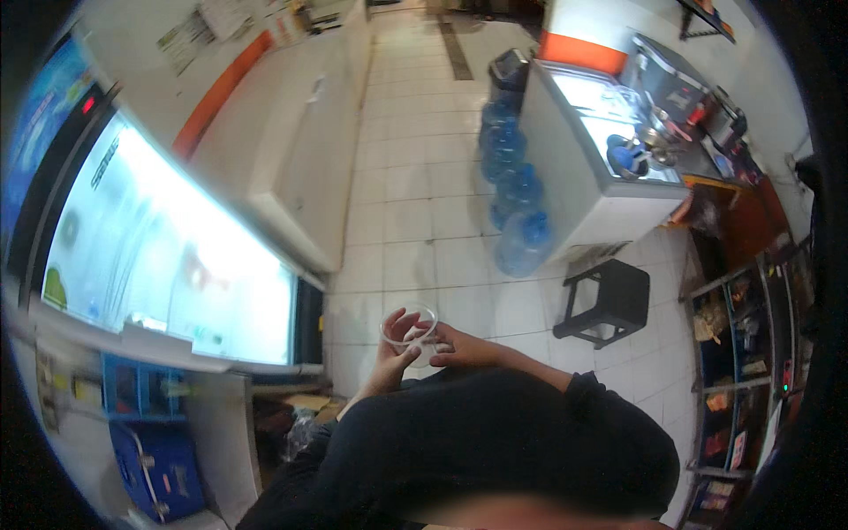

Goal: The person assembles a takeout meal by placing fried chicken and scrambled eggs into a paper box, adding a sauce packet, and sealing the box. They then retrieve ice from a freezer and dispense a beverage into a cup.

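In front of my body I hold a clear plastic cup (423, 354) with a round, wide rim. My left hand (395, 349) is curled round its left side, the fingers showing through the clear plastic. From the right, my right hand (461, 347) touches the cup's other side with bent fingers. The cup appears tilted, its mouth facing up toward me, and I see nothing inside it. Both forearms come out of dark sleeves or a dark top.
A lit glass display fridge (177, 256) stands at left, beside a long white chest (291, 159). Several blue water jugs (517, 194) line a white freezer (609, 212) bearing pans. A black stool (609, 300) is at right, near stocked shelves (733, 380). A blue case (159, 468) sits lower left.
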`<state>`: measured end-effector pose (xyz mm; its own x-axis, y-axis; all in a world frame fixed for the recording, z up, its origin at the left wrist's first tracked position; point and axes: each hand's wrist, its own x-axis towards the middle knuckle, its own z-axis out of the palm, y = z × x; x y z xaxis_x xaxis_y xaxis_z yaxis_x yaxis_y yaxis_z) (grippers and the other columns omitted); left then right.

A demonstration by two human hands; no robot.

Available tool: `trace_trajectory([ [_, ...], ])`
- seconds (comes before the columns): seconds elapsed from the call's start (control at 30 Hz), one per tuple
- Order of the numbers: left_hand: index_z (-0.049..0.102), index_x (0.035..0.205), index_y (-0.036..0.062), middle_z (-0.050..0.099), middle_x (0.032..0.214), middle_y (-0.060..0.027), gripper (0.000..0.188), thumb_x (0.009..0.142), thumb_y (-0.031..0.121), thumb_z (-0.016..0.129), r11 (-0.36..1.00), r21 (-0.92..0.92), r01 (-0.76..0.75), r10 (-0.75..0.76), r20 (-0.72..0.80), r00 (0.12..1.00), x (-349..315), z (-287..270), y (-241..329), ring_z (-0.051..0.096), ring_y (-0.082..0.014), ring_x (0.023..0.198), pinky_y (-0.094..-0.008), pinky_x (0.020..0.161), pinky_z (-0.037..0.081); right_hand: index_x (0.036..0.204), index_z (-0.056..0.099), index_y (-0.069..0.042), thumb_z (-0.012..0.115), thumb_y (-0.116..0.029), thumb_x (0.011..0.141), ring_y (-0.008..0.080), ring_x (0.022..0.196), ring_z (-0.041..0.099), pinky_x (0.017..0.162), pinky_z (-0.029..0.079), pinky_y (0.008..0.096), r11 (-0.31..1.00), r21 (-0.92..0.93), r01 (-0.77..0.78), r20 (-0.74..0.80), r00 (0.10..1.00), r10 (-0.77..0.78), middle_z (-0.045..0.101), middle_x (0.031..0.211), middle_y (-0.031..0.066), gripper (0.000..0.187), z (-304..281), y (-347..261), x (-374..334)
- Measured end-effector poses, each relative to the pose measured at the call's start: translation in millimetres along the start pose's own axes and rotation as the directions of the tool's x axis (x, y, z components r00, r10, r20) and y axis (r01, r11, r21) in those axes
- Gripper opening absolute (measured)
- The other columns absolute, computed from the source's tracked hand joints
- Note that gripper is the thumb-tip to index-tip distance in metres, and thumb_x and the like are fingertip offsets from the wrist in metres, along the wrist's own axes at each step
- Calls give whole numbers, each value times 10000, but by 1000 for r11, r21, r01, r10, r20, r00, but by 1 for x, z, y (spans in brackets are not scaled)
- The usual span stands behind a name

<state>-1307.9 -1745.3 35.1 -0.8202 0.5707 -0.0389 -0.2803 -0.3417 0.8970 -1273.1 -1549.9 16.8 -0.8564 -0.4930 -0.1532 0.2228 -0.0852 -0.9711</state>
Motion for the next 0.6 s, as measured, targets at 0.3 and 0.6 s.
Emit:
trace_trajectory([
  [0.3,123,1505,136,253,1506,-158,1020,757,276,802,913,345,217,-337,339,878,267,43,-71,200,-310,1423,-477,1122,249,1422,246,-91,848,-296,713,276,1172,508,1002,425,427,991,-128,31,-398,914,-80,531,1229,148,952,-239,-15,-1],
  [0.6,472,1329,176,553,1191,-75,516,882,366,646,578,579,575,-354,-457,816,526,-109,-52,517,-215,1075,-428,844,455,1427,252,-61,890,-274,653,272,1088,528,927,466,427,987,-156,-34,-924,358,-133,434,1300,132,1025,-492,36,66],
])
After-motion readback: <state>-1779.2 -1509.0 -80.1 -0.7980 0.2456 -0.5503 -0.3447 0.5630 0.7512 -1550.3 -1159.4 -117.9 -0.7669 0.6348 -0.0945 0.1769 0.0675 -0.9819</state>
